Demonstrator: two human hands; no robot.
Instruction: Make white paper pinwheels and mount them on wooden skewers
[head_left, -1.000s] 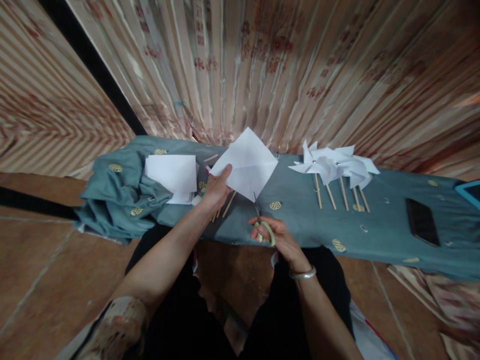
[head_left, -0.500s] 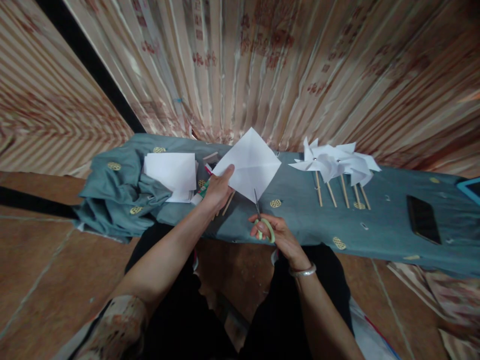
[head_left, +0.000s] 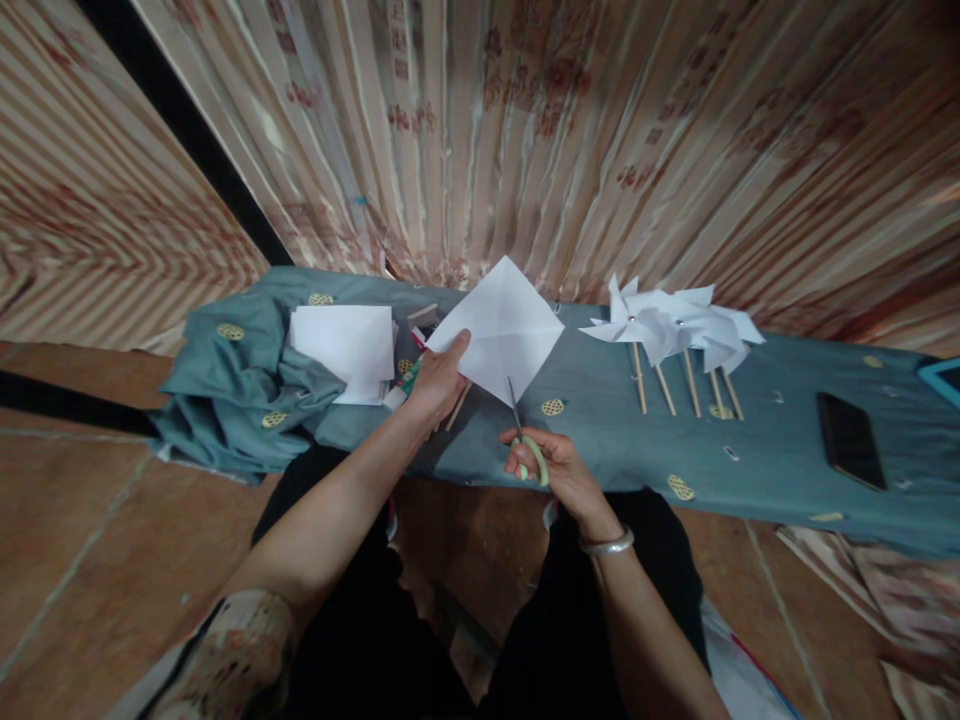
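A square sheet of white paper [head_left: 504,318] with crossing creases is turned corner-down in front of me. My left hand [head_left: 444,378] pinches its left corner, thumb on top and the other fingers hidden beneath. In my right hand [head_left: 553,462] are scissors [head_left: 534,460] with light green handles, my fingers through the loops. Their blades reach up over the sheet's lower corner, along the crease line. Under and beside my left wrist lie some wooden sticks [head_left: 457,408] and a small red and green packet [head_left: 411,374], partly covered.
A stack of white paper [head_left: 343,340] lies to the left, near bunched cloth. On the right are several white paper pinwheels [head_left: 675,325] on sticks, then a black phone [head_left: 851,440]. A blue-edged device [head_left: 941,380] sits at the far right. A pleated curtain [head_left: 480,140] hangs behind.
The scissor handles look slightly closer together than before. The paper and both hands keep nearly the same place; the whole view has shifted very slightly.
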